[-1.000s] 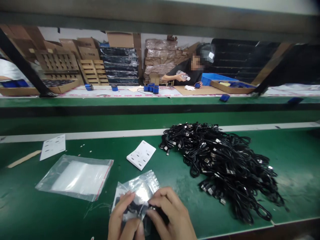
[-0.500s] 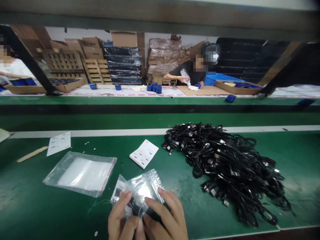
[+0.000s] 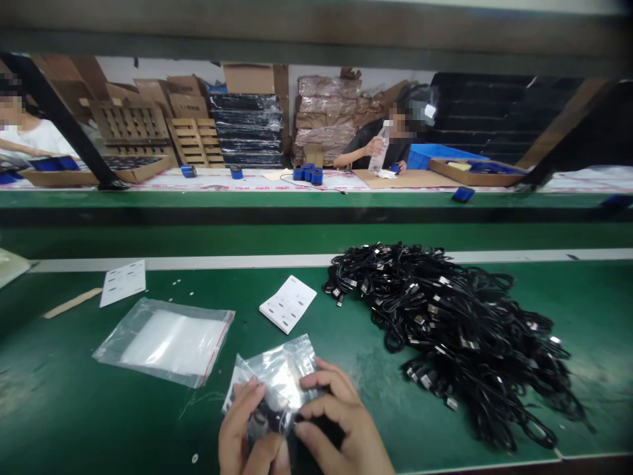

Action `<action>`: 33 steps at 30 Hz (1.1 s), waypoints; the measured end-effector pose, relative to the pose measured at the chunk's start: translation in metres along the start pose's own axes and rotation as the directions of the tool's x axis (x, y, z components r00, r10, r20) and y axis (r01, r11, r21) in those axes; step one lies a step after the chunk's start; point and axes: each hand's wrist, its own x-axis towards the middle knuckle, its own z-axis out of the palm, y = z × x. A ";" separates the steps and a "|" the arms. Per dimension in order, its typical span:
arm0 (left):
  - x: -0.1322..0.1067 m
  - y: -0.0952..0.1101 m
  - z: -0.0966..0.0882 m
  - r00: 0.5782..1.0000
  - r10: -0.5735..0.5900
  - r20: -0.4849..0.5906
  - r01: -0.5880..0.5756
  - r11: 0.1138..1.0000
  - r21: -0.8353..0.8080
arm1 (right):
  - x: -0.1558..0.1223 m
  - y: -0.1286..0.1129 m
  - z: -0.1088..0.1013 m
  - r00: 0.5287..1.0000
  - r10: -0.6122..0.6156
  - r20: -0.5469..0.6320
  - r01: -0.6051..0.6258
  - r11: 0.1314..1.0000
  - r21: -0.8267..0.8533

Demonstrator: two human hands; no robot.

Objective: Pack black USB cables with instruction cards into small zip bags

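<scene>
A small clear plastic bag is between my hands at the bottom middle of the head view. Something black, possibly a cable, shows at its lower part, partly hidden by my fingers. My left hand pinches the bag's left side, where a white printed card edge shows. On the right side, my right hand has bent fingers closed on the bag and the dark item. Just beyond the bag lies a stack of white printed cards. To the left, a larger clear zip bag lies flat with a white stack inside.
A big heap of black USB cables covers the right of the green table. A single card and a tan strip lie at left. Across the bench, a person holds a bottle near blue items.
My right hand has shifted right and turned, its fingers curling closer around the bag. The person opposite has raised the bottle more upright. The whole view has moved slightly.
</scene>
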 end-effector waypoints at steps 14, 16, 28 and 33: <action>-0.003 -0.002 0.002 0.996 -0.031 -0.084 0.029 0.999 -0.024 | 0.005 -0.001 0.027 0.812 -0.495 -0.310 0.357 0.841 -0.407; -0.004 -0.001 0.002 0.997 -0.073 -0.035 0.072 0.997 -0.038 | 0.002 0.003 0.018 0.865 -0.468 -0.180 0.361 0.831 -0.423; -0.006 -0.005 -0.004 0.986 -0.097 0.133 0.102 0.994 -0.032 | 0.007 -0.001 -0.018 0.762 -0.629 -0.154 0.515 0.733 -0.444; -0.007 -0.004 -0.005 0.987 -0.084 0.136 0.090 0.995 -0.040 | 0.003 0.004 -0.006 0.794 -0.594 -0.126 0.496 0.754 -0.431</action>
